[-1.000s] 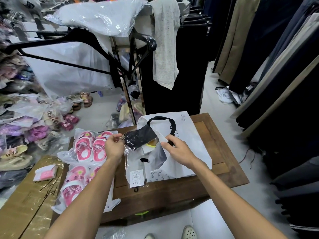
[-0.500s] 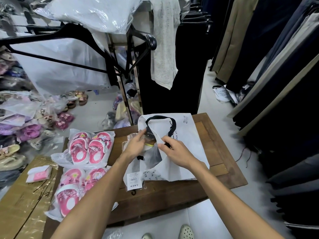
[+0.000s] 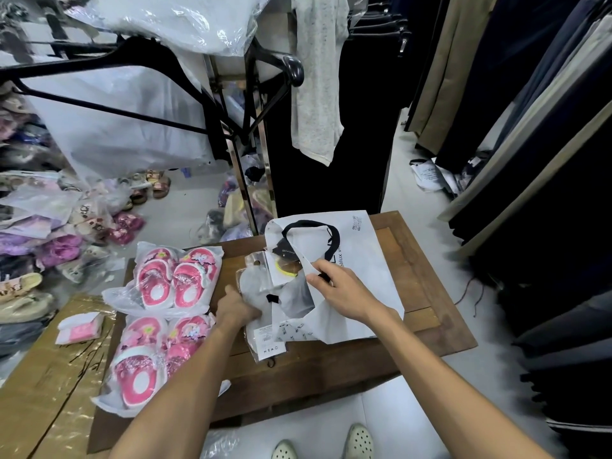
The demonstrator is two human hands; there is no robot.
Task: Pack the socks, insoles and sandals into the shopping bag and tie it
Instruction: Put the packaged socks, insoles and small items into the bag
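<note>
Left hand [image 3: 236, 308] moved down from bag mouth, now gripping lower sock packet [image 3: 261, 313] half under shopping bag [image 3: 361, 286]. Right hand [image 3: 341, 289] pinches bag's open edge. Bagged pink sandals [image 3: 172, 279] lie left on wooden table [image 3: 427, 293]; right table edge bare.

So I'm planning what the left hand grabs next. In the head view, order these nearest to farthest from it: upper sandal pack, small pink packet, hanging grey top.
1. Upper sandal pack: just left of the left hand, on the table.
2. Small pink packet: farther left, on the cardboard.
3. Hanging grey top: far behind, on the rack.
</note>
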